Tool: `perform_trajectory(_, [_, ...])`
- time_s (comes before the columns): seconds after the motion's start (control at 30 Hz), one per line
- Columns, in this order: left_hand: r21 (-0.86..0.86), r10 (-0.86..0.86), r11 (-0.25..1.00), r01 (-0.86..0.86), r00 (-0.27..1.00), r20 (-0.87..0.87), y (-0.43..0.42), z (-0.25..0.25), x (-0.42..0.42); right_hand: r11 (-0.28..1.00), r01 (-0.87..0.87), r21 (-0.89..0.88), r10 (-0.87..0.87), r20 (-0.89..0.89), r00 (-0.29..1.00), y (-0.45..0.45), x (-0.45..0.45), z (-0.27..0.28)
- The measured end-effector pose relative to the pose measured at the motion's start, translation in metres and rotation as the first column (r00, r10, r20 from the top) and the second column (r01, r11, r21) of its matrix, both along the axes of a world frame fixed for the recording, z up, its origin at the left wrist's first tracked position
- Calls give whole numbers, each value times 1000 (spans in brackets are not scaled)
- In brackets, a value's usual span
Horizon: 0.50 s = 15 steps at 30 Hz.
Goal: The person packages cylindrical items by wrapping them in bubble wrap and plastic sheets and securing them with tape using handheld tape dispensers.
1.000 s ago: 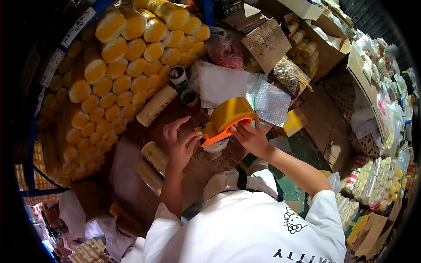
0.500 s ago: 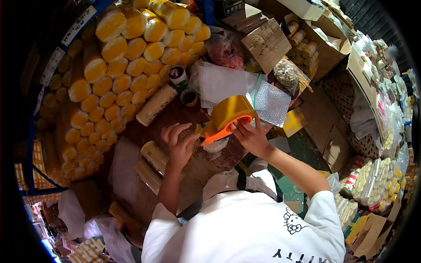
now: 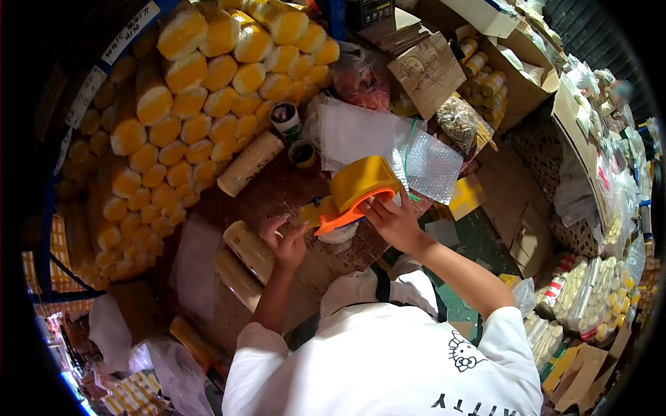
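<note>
My right hand (image 3: 392, 222) grips an orange tape dispenser (image 3: 352, 212) that carries a wide roll of yellow-brown packing tape (image 3: 364, 180). A short loose strip of tape (image 3: 313, 215) sticks out from the dispenser's left side. At that strip's end is my left hand (image 3: 284, 243), its thumb and a fingertip on the tape and the other fingers half curled. Just beneath the dispenser a whitish bundle (image 3: 338, 234) shows in part; its kind is hidden. Left of my left hand lie two tan wrapped rolls (image 3: 246, 244) on the worn table (image 3: 326, 267).
Stacked yellow-ended wrapped rolls (image 3: 166, 132) rise at the left. Another tan roll (image 3: 250, 163) lies near two open cylinders (image 3: 284, 119). Clear plastic bags (image 3: 357, 132) and bubble wrap (image 3: 433, 163) are behind the dispenser. Cardboard (image 3: 427, 73) and packed shelves stand at the right.
My left hand has shifted slightly, its fingers drawing in at the tape's loose end. More of the strip shows at the dispenser's left. My right hand still holds the dispenser.
</note>
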<state>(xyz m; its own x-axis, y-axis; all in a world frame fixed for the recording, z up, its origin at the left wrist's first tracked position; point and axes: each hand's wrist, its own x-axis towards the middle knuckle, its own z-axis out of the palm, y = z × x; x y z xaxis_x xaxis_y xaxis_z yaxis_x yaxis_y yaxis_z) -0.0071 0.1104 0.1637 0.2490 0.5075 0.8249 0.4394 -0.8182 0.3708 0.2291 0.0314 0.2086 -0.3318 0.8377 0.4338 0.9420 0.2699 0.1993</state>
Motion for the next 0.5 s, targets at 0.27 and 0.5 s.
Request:
perform_trajectory(0.27, [-841, 285, 534, 92, 917, 281, -16, -43, -2, 999, 30, -19, -31, -42, 999, 0, 1, -8])
perform_trajectory(0.5, [-718, -32, 423, 552, 802, 597, -52, -35, 32, 996, 85, -27, -89, -235, 968, 0, -5, -17])
